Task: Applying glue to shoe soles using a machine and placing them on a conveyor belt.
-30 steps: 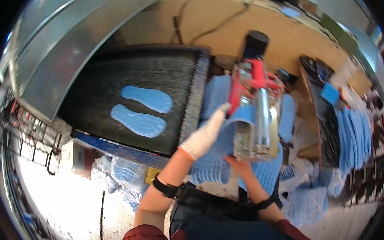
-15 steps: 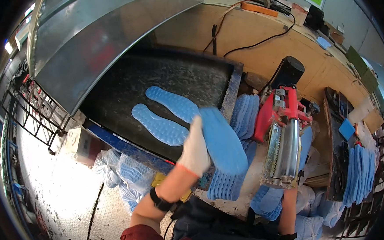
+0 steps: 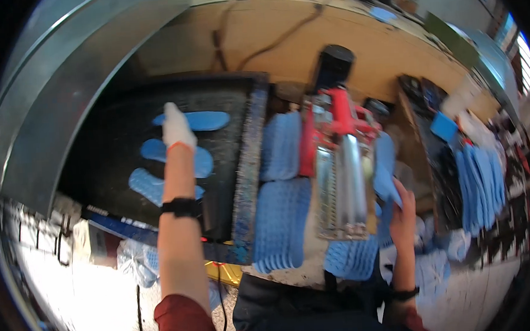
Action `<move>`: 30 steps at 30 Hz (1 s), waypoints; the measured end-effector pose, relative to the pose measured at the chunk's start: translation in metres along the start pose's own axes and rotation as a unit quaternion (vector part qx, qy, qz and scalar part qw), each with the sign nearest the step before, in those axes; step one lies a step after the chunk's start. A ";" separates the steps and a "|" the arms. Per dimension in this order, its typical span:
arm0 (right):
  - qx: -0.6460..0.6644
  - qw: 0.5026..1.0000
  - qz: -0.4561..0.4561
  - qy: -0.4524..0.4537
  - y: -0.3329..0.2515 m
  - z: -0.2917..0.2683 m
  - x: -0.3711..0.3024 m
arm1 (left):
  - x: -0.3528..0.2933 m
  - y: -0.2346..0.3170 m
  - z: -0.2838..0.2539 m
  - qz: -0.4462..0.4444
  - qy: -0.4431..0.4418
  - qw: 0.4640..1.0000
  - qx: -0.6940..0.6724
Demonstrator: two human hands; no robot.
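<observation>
Left hand: white-gloved left hand (image 3: 178, 128) over the top insole (image 3: 210, 120), left of centre in the frame; blurred from where I stand, cannot tell how far its grip is open.
Right hand: bare right hand (image 3: 403, 208), right of centre; grip closed on the lower end of a blue insole (image 3: 384, 155) beside the roller machine (image 3: 342, 179).
Black tray (image 3: 248, 166): left half; also holds the middle insole (image 3: 203, 163) and bottom insole (image 3: 145, 184), both partly behind the left forearm.
Stacked insoles (image 3: 280, 222): centre, between tray and machine.
</observation>
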State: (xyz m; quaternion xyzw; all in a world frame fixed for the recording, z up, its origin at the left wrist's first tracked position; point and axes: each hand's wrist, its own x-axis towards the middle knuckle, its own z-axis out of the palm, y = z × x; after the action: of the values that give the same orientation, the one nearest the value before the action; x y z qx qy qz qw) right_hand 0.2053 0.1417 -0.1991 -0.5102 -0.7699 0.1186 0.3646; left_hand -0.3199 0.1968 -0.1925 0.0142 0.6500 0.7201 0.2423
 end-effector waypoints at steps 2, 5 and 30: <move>-0.113 0.989 -0.073 0.055 0.005 0.002 0.015 | -0.052 0.004 0.012 0.080 -0.109 0.990 -0.050; -0.128 0.985 -0.109 0.048 -0.011 -0.001 0.031 | -0.148 0.009 0.005 0.120 -0.322 0.934 -0.093; -0.127 0.989 0.013 -0.077 0.037 0.110 -0.092 | -0.249 -0.091 -0.021 0.165 -0.553 0.807 0.127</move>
State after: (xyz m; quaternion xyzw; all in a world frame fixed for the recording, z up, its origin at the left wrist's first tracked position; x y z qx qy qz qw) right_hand 0.1754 0.0986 -0.3380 -0.5516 -0.7978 0.0640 0.2349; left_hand -0.0771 0.0889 -0.2080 0.5475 0.4794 0.5307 0.4345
